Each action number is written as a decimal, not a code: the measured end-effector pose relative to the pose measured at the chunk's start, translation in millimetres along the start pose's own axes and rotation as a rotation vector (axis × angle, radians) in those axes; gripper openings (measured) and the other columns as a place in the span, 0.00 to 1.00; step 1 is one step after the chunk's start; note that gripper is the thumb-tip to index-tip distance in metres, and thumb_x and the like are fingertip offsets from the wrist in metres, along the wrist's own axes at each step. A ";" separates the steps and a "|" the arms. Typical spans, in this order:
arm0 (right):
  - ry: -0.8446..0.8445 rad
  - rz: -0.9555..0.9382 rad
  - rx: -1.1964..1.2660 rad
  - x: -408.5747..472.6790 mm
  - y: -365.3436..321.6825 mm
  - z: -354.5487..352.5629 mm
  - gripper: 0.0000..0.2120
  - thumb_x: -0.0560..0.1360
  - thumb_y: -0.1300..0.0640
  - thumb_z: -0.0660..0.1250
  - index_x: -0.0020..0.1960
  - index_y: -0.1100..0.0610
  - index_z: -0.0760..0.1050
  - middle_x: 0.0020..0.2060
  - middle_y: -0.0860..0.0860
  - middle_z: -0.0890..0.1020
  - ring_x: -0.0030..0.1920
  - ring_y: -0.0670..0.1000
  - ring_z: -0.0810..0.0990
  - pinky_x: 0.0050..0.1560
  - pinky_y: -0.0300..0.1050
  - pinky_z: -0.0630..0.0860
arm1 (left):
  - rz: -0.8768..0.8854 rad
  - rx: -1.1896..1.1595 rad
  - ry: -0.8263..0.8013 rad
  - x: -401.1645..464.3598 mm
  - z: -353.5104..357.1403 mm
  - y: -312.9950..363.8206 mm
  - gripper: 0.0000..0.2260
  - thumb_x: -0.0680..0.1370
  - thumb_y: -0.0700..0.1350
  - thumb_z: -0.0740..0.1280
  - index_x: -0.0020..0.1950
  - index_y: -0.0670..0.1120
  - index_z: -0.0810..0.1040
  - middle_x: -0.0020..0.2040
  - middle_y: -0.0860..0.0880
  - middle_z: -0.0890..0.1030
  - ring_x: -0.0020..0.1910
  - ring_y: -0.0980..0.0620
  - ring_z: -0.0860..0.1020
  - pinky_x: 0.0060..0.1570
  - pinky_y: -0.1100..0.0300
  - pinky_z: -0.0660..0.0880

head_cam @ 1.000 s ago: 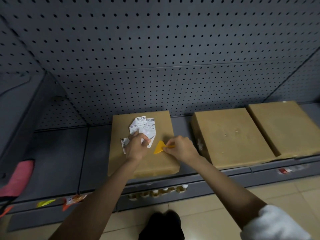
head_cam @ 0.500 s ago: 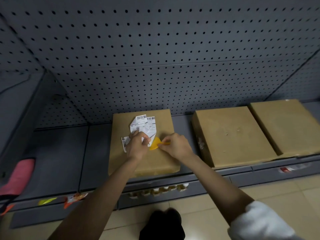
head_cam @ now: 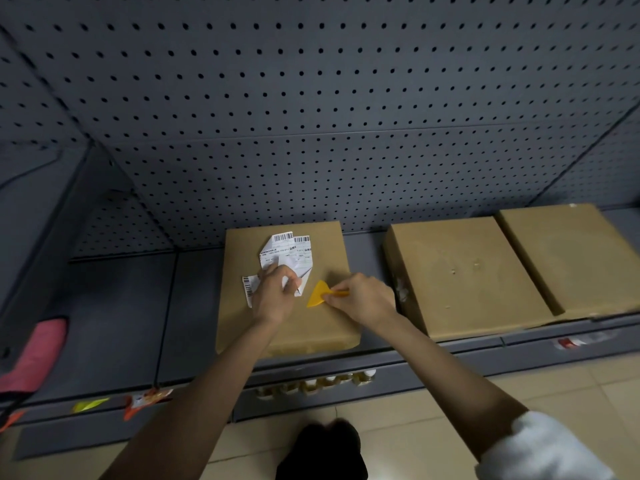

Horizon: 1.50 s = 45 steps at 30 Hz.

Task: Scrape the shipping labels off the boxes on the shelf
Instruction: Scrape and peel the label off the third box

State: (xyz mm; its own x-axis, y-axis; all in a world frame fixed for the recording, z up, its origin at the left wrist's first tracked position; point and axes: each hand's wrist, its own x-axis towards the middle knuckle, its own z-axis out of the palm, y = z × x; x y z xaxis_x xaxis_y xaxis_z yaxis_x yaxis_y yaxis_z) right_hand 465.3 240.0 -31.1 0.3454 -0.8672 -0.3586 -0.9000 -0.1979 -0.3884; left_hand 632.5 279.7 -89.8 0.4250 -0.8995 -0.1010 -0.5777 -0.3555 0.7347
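Observation:
A flat brown cardboard box (head_cam: 325,327) lies on the grey shelf (head_cam: 121,317) in front of me. A white shipping label (head_cam: 289,252) with barcodes is crumpled and partly peeled up on its top. My left hand (head_cam: 275,294) pinches the lower part of the label and covers it. My right hand (head_cam: 362,297) grips a small orange plastic scraper (head_cam: 318,294), whose wide blade points left, just right of the label on the box top.
Two more brown boxes (head_cam: 460,271) (head_cam: 568,251) lie to the right, both with bare tops. A grey pegboard wall (head_cam: 311,116) rises behind. A pink cloth (head_cam: 38,355) hangs at the left. Price tags (head_cam: 145,400) sit on the shelf's front rail above a tiled floor.
My right hand pushed the scraper left up to the label's edge, then drew it back to the right, a little clear of the paper. My left hand kept its hold on the label.

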 end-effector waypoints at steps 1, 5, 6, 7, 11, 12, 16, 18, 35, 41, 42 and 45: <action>0.000 0.001 -0.005 0.1 -0.6 -0.1 0.14 0.73 0.39 0.64 0.54 0.42 0.81 0.53 0.47 0.83 0.55 0.52 0.80 0.49 0.45 0.75 | 0.010 0.022 0.000 -0.8 -0.4 0.6 0.13 0.76 0.43 0.65 0.34 0.55 0.69 0.62 0.46 0.76 0.65 0.44 0.71 0.49 0.55 0.70; 0.037 -0.009 0.001 2.8 -15.0 6.7 0.15 0.73 0.39 0.64 0.56 0.43 0.79 0.54 0.48 0.83 0.56 0.53 0.80 0.50 0.46 0.75 | 0.060 0.101 -0.005 -3.1 -4.1 4.7 0.08 0.77 0.43 0.64 0.39 0.52 0.70 0.64 0.50 0.76 0.65 0.46 0.71 0.47 0.56 0.70; 0.038 -0.018 -0.006 3.0 -15.9 7.4 0.15 0.74 0.39 0.63 0.56 0.44 0.79 0.54 0.48 0.83 0.56 0.53 0.80 0.49 0.46 0.74 | 0.082 0.134 -0.008 -2.8 -5.8 6.0 0.07 0.77 0.43 0.64 0.40 0.51 0.71 0.64 0.50 0.76 0.63 0.46 0.72 0.46 0.55 0.71; 0.035 -0.027 -0.018 2.5 -15.0 7.3 0.15 0.74 0.39 0.63 0.55 0.44 0.79 0.53 0.48 0.83 0.56 0.53 0.80 0.49 0.46 0.74 | 0.109 0.179 -0.013 -2.4 -7.4 7.6 0.05 0.77 0.43 0.63 0.41 0.49 0.72 0.63 0.50 0.76 0.61 0.45 0.74 0.45 0.54 0.72; -0.008 -0.073 -0.064 -2.5 -6.2 3.6 0.17 0.74 0.39 0.61 0.58 0.46 0.74 0.55 0.49 0.82 0.57 0.54 0.80 0.51 0.47 0.74 | 0.277 0.434 0.012 -4.1 -10.8 16.8 0.05 0.77 0.45 0.62 0.45 0.45 0.76 0.51 0.46 0.79 0.53 0.43 0.75 0.49 0.53 0.69; -0.016 -0.084 -0.071 -3.4 -4.9 2.7 0.17 0.74 0.39 0.62 0.59 0.46 0.72 0.55 0.49 0.82 0.57 0.55 0.80 0.51 0.47 0.74 | 0.320 0.500 0.031 -4.4 -10.8 18.0 0.06 0.77 0.46 0.63 0.46 0.45 0.76 0.49 0.46 0.79 0.52 0.43 0.75 0.51 0.52 0.68; 0.018 -0.138 -0.088 -6.0 -4.5 1.1 0.13 0.75 0.42 0.62 0.55 0.47 0.70 0.50 0.50 0.83 0.52 0.55 0.81 0.46 0.47 0.74 | 0.356 0.567 -0.002 -2.2 -13.3 17.6 0.09 0.76 0.50 0.63 0.47 0.44 0.77 0.49 0.45 0.79 0.54 0.43 0.76 0.49 0.52 0.71; 0.049 -0.149 -0.079 -7.8 -3.9 2.2 0.12 0.75 0.42 0.63 0.54 0.47 0.71 0.50 0.50 0.83 0.52 0.55 0.81 0.46 0.47 0.74 | 0.343 0.540 -0.028 -0.7 -16.0 17.9 0.09 0.75 0.51 0.65 0.45 0.45 0.77 0.49 0.45 0.78 0.54 0.44 0.76 0.46 0.53 0.72; 0.077 -0.122 0.109 -14.8 12.6 2.8 0.09 0.70 0.48 0.70 0.47 0.52 0.79 0.46 0.51 0.85 0.49 0.53 0.82 0.52 0.48 0.78 | 0.221 0.465 -0.119 0.8 -22.4 22.6 0.07 0.78 0.50 0.60 0.50 0.50 0.76 0.58 0.51 0.77 0.55 0.49 0.76 0.39 0.59 0.68; 0.098 -0.135 0.115 -8.9 -2.8 12.7 0.11 0.70 0.49 0.69 0.49 0.52 0.79 0.48 0.52 0.85 0.51 0.55 0.81 0.52 0.48 0.76 | 0.231 0.473 -0.130 0.0 -21.9 24.2 0.06 0.78 0.49 0.60 0.49 0.51 0.75 0.55 0.51 0.76 0.55 0.48 0.76 0.40 0.57 0.70; 0.100 -0.134 0.112 -7.1 -5.4 13.8 0.11 0.70 0.49 0.69 0.50 0.52 0.79 0.48 0.52 0.85 0.52 0.55 0.81 0.52 0.47 0.76 | 0.223 0.482 -0.132 0.8 -22.5 24.7 0.06 0.78 0.49 0.60 0.49 0.50 0.75 0.56 0.51 0.77 0.54 0.47 0.77 0.41 0.56 0.71; 0.087 -0.117 0.115 -8.3 2.2 11.6 0.10 0.70 0.48 0.70 0.49 0.51 0.80 0.48 0.51 0.85 0.51 0.55 0.82 0.53 0.48 0.77 | 0.207 0.518 -0.154 2.9 -23.1 26.4 0.08 0.79 0.50 0.58 0.51 0.49 0.75 0.57 0.49 0.77 0.55 0.46 0.77 0.44 0.54 0.73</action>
State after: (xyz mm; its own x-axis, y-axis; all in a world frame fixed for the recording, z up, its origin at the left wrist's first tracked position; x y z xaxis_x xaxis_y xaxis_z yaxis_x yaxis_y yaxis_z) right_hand 463.4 252.1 -38.8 0.4170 -0.8786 -0.2327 -0.8171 -0.2503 -0.5193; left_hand 634.5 273.6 -55.2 0.1826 -0.9764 -0.1154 -0.9202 -0.2111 0.3298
